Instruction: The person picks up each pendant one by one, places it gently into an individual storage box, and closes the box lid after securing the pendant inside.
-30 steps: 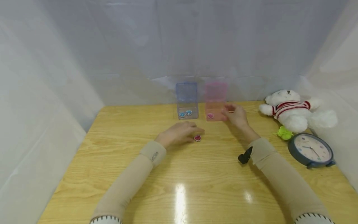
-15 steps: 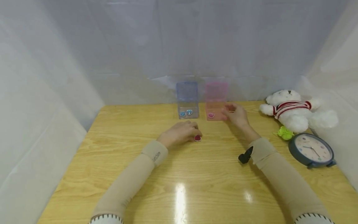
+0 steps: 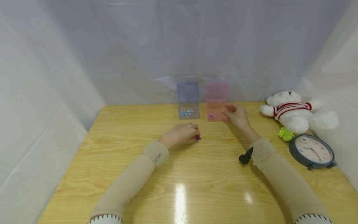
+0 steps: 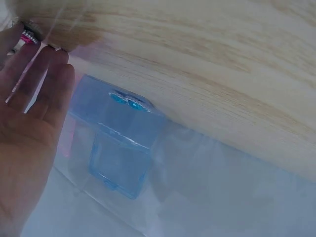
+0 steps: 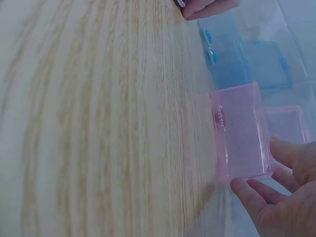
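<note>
My left hand (image 3: 181,134) pinches a heart-shaped red gem (image 3: 198,138) with a beaded silver edge, low over the wooden table in front of the boxes. In the left wrist view, thumb and fingertips close on the gem (image 4: 29,36). My right hand (image 3: 237,118) holds the right side of a clear pink box (image 3: 217,119), its thumb near the hinge side and fingertips at the side wall (image 5: 242,143). The pink box stands with its lid up and one pink gem (image 3: 211,116) inside. Left of it, a clear blue box (image 3: 194,117), also lid up, contains two blue gems (image 3: 190,112).
To the right lie a white plush bear (image 3: 293,110) in a striped shirt, a small green flower-like thing (image 3: 286,134) and a round dark-blue clock (image 3: 312,151). A pale cloth wall (image 3: 139,62) rises behind the boxes at the table's (image 3: 134,124) back edge.
My left hand's fingers have drawn in around the red gem, which a second ago lay at the fingertips. My right hand has stayed at the pink box.
</note>
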A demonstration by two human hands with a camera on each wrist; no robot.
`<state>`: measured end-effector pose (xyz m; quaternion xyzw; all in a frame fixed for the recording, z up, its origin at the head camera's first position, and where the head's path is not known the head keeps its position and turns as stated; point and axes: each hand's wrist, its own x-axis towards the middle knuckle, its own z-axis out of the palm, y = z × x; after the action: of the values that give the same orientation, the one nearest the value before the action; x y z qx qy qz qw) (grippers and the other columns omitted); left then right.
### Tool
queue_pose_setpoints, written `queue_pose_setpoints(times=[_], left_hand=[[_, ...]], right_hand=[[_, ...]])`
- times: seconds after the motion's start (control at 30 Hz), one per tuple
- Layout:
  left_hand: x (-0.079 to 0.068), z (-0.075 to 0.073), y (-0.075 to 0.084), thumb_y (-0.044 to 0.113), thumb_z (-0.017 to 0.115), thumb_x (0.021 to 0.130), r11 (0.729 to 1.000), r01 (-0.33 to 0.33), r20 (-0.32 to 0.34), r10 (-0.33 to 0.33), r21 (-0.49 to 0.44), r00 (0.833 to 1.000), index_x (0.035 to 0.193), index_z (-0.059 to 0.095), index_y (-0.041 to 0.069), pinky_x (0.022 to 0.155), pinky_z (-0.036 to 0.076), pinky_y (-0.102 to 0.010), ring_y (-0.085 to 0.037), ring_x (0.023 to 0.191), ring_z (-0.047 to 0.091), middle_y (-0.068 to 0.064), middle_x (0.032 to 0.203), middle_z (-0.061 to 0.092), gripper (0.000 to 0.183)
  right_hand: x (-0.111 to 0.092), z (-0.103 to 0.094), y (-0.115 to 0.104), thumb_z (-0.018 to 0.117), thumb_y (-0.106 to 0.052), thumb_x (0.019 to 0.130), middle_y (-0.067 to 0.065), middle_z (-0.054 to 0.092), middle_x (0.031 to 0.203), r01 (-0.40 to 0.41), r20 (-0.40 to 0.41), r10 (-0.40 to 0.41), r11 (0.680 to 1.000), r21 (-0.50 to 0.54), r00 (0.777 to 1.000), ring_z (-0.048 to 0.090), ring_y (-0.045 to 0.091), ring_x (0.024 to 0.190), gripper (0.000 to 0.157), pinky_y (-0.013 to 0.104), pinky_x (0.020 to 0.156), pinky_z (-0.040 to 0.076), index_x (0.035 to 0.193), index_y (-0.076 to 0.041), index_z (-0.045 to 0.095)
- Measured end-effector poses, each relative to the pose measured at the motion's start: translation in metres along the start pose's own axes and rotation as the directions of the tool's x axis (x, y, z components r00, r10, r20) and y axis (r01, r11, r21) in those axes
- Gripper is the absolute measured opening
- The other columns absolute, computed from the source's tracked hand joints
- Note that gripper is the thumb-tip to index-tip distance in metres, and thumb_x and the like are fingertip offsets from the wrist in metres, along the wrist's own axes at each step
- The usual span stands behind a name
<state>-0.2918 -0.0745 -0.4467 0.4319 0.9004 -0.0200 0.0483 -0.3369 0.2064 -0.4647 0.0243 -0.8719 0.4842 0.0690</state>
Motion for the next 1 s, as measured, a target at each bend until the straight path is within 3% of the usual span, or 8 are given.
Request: queue_pose_setpoints(times=[0.17, 0.37, 0.73, 1.0], left_hand=[[0.0006, -0.0005, -0.0004, 0.023, 0.069, 0.102, 1.0, 0.004, 0.0, -0.004, -0.029, 1.0, 0.117, 0.075, 0.013, 0.097, 0.06, -0.031, -0.019, 0.105, 0.068, -0.004, 0.117, 0.071, 0.02], [-0.0001, 0.0006, -0.0005, 0.02, 0.072, 0.098, 0.993, 0.072, 0.009, -0.071, -0.096, 0.997, 0.113, 0.074, 0.011, 0.087, 0.061, -0.028, -0.016, 0.094, 0.066, -0.004, 0.11, 0.071, 0.017], [-0.0017, -0.0007, 0.0001, 0.02, 0.07, 0.099, 0.994, 0.09, 0.012, -0.089, -0.062, 0.996, 0.1, 0.076, 0.013, 0.077, 0.057, -0.025, -0.013, 0.085, 0.06, -0.002, 0.099, 0.066, 0.009], [-0.0015, -0.0016, 0.002, 0.026, 0.073, 0.1, 0.998, 0.031, -0.003, -0.031, -0.054, 1.0, 0.124, 0.073, 0.016, 0.093, 0.061, -0.027, -0.016, 0.103, 0.068, -0.004, 0.115, 0.069, 0.026]], right_hand=[[-0.0004, 0.0003, 0.0004, 0.069, -0.021, 0.103, 0.028, 0.064, 0.142, -0.013, -0.001, 0.013, 1.0, 0.002, 1.0, 0.061, 0.042, 0.134, 0.046, 0.054, 0.113, 0.053, 0.142, 0.002, 0.06], [-0.0001, 0.0019, 0.001, 0.069, -0.02, 0.103, 0.029, 0.065, 0.139, -0.004, -0.009, 0.004, 1.0, -0.003, 1.0, 0.062, 0.043, 0.132, 0.046, 0.055, 0.111, 0.054, 0.142, 0.003, 0.06], [0.0004, 0.0019, -0.0003, 0.069, -0.021, 0.103, 0.029, 0.065, 0.139, -0.003, -0.011, 0.002, 1.0, -0.023, 1.0, 0.062, 0.044, 0.132, 0.046, 0.055, 0.112, 0.053, 0.141, 0.003, 0.061], [-0.0001, 0.0007, 0.0, 0.068, -0.02, 0.104, 0.03, 0.065, 0.14, -0.003, -0.006, 0.003, 1.0, -0.03, 1.0, 0.062, 0.044, 0.132, 0.045, 0.055, 0.113, 0.053, 0.141, 0.004, 0.06]])
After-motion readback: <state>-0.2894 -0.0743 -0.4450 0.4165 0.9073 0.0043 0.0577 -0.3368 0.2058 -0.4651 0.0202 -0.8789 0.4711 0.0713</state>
